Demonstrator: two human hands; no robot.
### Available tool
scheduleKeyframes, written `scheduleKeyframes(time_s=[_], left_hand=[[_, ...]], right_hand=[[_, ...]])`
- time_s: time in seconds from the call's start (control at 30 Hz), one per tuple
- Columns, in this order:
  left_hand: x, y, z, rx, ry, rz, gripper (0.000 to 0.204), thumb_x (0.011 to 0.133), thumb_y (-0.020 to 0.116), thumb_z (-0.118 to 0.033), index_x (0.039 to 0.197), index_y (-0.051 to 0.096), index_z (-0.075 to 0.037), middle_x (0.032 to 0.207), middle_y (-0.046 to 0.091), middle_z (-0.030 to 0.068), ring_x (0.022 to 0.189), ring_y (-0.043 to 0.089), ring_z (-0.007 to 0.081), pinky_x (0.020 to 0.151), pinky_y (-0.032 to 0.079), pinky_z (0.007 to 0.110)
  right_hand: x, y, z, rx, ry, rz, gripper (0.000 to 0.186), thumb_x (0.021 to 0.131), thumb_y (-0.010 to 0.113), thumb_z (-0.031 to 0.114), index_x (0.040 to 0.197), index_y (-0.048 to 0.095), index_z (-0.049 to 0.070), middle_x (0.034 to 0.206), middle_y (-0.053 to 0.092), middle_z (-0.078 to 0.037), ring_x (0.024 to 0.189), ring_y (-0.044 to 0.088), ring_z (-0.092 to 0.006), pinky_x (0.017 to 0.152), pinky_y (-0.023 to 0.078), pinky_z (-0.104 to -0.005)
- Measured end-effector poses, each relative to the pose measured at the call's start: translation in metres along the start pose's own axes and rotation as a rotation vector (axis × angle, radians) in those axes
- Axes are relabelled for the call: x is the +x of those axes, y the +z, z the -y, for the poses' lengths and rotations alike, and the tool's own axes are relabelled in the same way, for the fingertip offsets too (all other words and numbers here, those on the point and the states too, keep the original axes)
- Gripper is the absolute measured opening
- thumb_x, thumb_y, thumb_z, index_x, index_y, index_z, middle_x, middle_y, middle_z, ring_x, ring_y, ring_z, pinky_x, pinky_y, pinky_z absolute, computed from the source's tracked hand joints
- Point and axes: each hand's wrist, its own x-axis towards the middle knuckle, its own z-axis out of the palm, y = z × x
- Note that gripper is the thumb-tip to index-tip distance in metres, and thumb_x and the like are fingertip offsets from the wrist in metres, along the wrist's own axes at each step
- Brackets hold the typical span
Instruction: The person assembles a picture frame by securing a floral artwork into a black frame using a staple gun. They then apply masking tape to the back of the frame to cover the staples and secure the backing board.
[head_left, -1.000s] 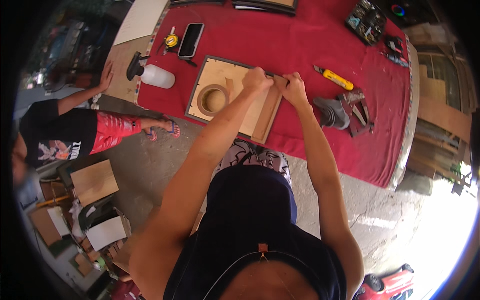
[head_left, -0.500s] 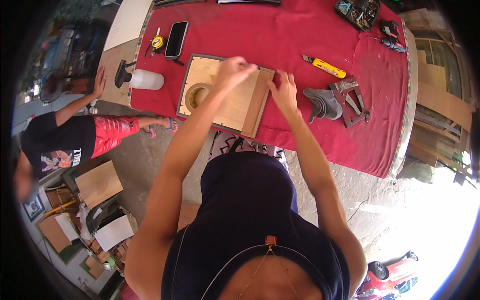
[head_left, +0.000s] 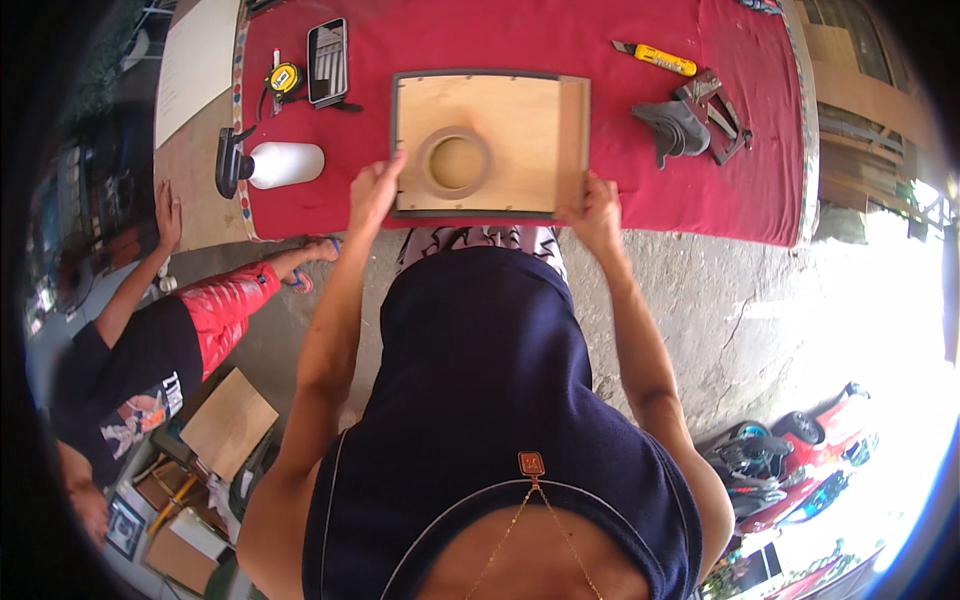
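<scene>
A picture frame (head_left: 520, 130) lies back up at the table's near edge, a dark rim around its light wooden backing. Along its right side runs a strip of brown tape (head_left: 573, 130). A roll of tape (head_left: 484, 165) rests flat on the left part of the backing. My left hand (head_left: 376, 190) grips the frame's left edge near the front corner, thumb toward the top. At the front right corner, my right hand (head_left: 600, 212) has its fingers closed around the frame's edge; some fingertips are blurred.
On the red cloth (head_left: 500, 40) are a spray bottle (head_left: 287, 165), phone (head_left: 327, 62) and tape measure (head_left: 284, 78) at left. A yellow utility knife (head_left: 665, 60), grey cloth (head_left: 672, 130) and dark metal tool (head_left: 722, 115) lie right. A person (head_left: 130, 360) stands at left.
My hands have gone from above the frame's right part to its two sides. The frame has turned square to me, and the tape roll has turned with it.
</scene>
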Motion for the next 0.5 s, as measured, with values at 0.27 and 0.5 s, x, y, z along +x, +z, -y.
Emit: scheduleKeyframes(time_s=[0.27, 0.5], left_hand=[[-0.007, 0.023, -0.011, 0.139, 0.335, 0.406, 0.069, 0.073, 0.068, -0.058, 0.099, 0.063, 0.006, 0.1, 0.063, 0.0214, 0.097, 0.061, 0.0329, 0.083, 0.05, 0.043], [-0.049, 0.052, -0.08, 0.425, 0.857, -0.025, 0.126, 0.05, 0.083, -0.06, 0.146, 0.019, -0.01, 0.136, 0.033, 0.0292, 0.121, 0.042, 0.0432, 0.088, 0.041, 0.059]], right_hand=[[0.007, -0.05, -0.042, 0.029, 0.085, -0.152, 0.06, 0.066, 0.077, 0.002, 0.122, 0.056, -0.001, 0.097, 0.063, -0.01, 0.084, 0.059, -0.014, 0.076, 0.049, -0.026], [-0.044, -0.018, -0.072, 0.057, 0.247, -0.41, 0.049, 0.068, 0.082, 0.027, 0.108, 0.067, 0.003, 0.096, 0.064, -0.009, 0.081, 0.061, -0.0167, 0.076, 0.049, -0.0327]])
